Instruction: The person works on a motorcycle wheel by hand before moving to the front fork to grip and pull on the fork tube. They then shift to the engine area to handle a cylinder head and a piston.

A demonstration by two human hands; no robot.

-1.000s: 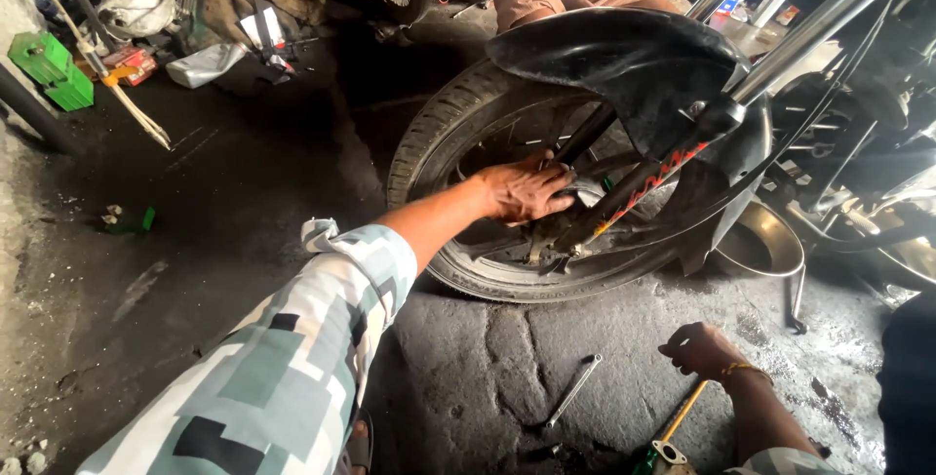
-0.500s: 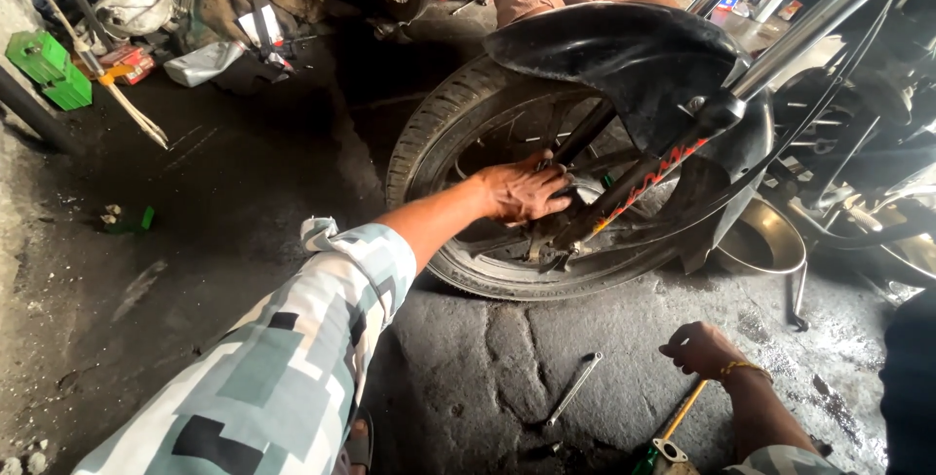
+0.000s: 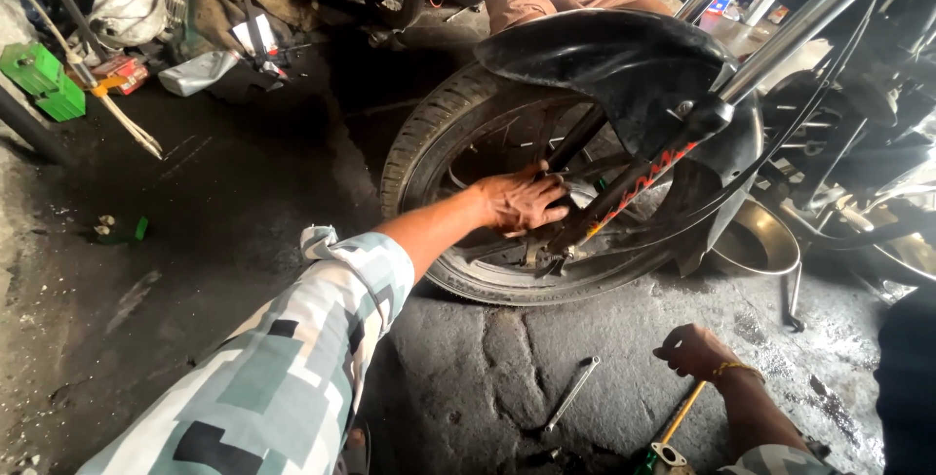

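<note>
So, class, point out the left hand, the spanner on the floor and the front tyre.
left hand [image 3: 522, 202], head view, back of the hand
spanner [image 3: 571, 393], head view, mid-shaft
tyre [image 3: 429, 134], head view, upper-left tread

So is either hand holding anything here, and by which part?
The left hand rests on the motorcycle front wheel near its hub, without a clear grip. The right hand holds nothing, hovering above a yellow-handled tool.
</note>
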